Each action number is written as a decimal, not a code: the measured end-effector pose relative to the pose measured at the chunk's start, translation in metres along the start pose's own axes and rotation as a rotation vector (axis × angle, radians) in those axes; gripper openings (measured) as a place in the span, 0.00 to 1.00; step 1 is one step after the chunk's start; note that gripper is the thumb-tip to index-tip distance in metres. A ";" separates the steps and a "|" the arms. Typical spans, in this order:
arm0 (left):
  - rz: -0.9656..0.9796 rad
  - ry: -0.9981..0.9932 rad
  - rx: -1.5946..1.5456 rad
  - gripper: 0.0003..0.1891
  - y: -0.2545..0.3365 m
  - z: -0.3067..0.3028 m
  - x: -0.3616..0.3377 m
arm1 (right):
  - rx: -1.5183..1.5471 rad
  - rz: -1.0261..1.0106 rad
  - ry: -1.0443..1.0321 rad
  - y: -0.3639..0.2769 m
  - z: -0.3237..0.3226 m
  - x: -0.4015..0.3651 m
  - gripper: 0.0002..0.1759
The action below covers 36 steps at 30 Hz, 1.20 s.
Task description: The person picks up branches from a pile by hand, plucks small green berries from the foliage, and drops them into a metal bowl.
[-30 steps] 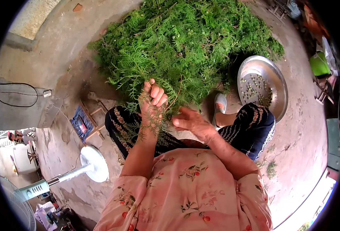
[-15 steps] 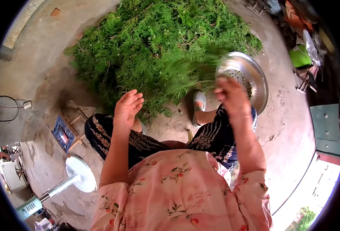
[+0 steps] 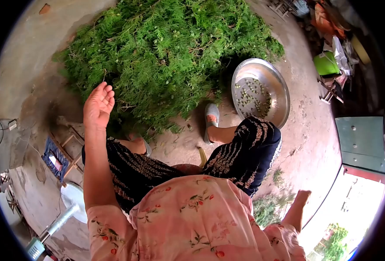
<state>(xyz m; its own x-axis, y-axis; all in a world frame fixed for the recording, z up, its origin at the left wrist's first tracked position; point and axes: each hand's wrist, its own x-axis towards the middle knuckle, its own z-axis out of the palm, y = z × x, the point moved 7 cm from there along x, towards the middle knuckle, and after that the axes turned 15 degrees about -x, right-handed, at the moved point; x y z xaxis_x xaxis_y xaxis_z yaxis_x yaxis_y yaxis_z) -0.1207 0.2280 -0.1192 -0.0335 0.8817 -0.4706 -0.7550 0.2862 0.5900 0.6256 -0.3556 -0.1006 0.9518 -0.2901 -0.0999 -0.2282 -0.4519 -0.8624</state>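
Observation:
A large heap of green leafy branches (image 3: 170, 52) covers the floor ahead. My left hand (image 3: 99, 103) is raised at the heap's lower left edge, palm showing and fingers loosely bent apart from the palm, with nothing visible in it. Low on the right, my right hand (image 3: 303, 197) is beside my body, small and turned away, its fingers hidden. A wide metal basin (image 3: 281, 87) stands right of the heap with small green round pieces (image 3: 253, 96) scattered on its bottom. Some loose green sprigs (image 3: 266, 209) lie on the floor between my right knee and right arm.
My feet in grey shoes (image 3: 211, 114) are at the heap's near edge. A small wooden stool (image 3: 62, 156) and a pale round-based stand (image 3: 74, 201) are on the left. At the right are a green container (image 3: 326, 63) and a grey-green cabinet (image 3: 361, 141).
My right hand has moved from beside the basin down and back to my right side, and the blurred green sprig near it is gone from there. My left hand has shifted left and up.

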 end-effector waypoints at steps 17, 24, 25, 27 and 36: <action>0.350 -0.354 0.703 0.12 -0.007 0.079 0.043 | 0.021 0.046 -1.696 0.061 0.566 -0.328 0.10; 0.034 0.061 0.444 0.13 -0.022 0.044 0.052 | -1.191 -1.031 -0.920 0.113 0.560 -0.361 0.24; 0.025 0.069 0.453 0.13 -0.025 0.045 0.051 | -1.176 -1.075 -0.864 0.108 0.562 -0.366 0.27; 0.003 0.049 0.489 0.14 -0.029 0.048 0.051 | -1.250 -1.043 -0.908 0.123 0.579 -0.351 0.31; -0.061 0.013 0.527 0.13 -0.044 0.059 0.050 | -1.069 -0.989 -1.138 0.116 0.576 -0.349 0.32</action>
<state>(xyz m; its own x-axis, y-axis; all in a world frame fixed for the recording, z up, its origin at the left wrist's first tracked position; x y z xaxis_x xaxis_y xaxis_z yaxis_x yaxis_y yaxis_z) -0.0509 0.2814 -0.1300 -0.0104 0.8535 -0.5209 -0.3247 0.4898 0.8091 0.3855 0.1792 -0.4522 0.3608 0.8157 -0.4522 0.8462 -0.4902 -0.2090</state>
